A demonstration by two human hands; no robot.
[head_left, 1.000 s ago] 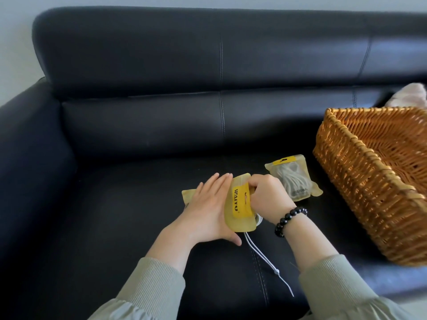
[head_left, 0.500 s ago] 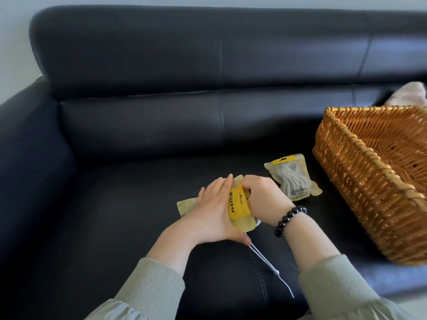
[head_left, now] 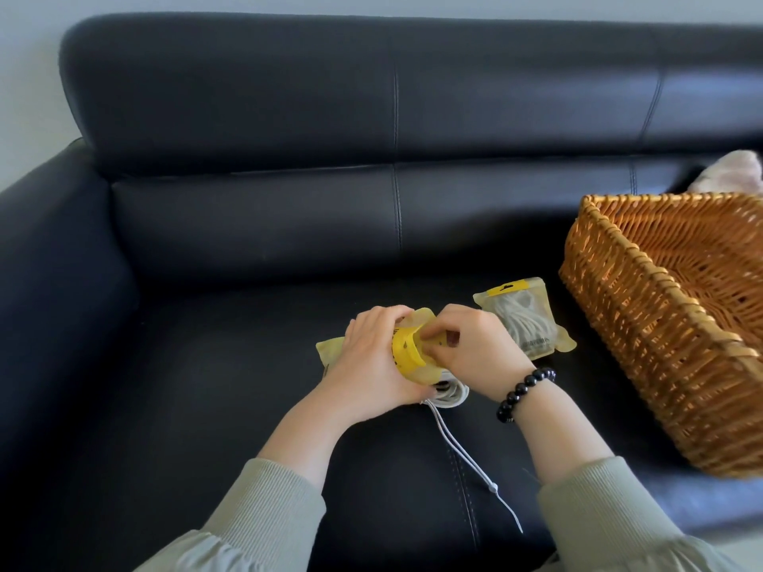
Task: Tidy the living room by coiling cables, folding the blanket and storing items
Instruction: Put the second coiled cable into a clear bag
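Both hands are meeting in the lower middle of the frame, close together and almost touching. The left hand [head_left: 371,361] is wrapping its fingers round a yellow bag [head_left: 413,359], with the back of the hand facing up. The right hand [head_left: 470,353] is coming in from the right side, with its fingers curled and pinching the open end of the same bag. So both hands are gripping the bag, and they are holding it just over the seat of the black sofa [head_left: 206,386]. A corner of the bag is sticking out to the left of the left hand.

Loops of a white cable [head_left: 448,400] are bunching under the bag, between the two wrists. How much of it is inside the bag is hidden. One loose end is trailing along the seat toward the bottom of the frame, getting thin at its tip.

Both arms are reaching up from the bottom edge in pale green sleeves [head_left: 264,513]. A black bead bracelet [head_left: 524,392] is sitting on the right wrist.

A second bag [head_left: 524,319] is lying flat on the seat just to the right of the right hand, with a coiled white cable showing inside it. A brown woven basket [head_left: 660,282] is sitting on the sofa at the right side of the frame, near that second bag. Something soft and pink [head_left: 731,175] is peeking out behind the basket in the upper right.
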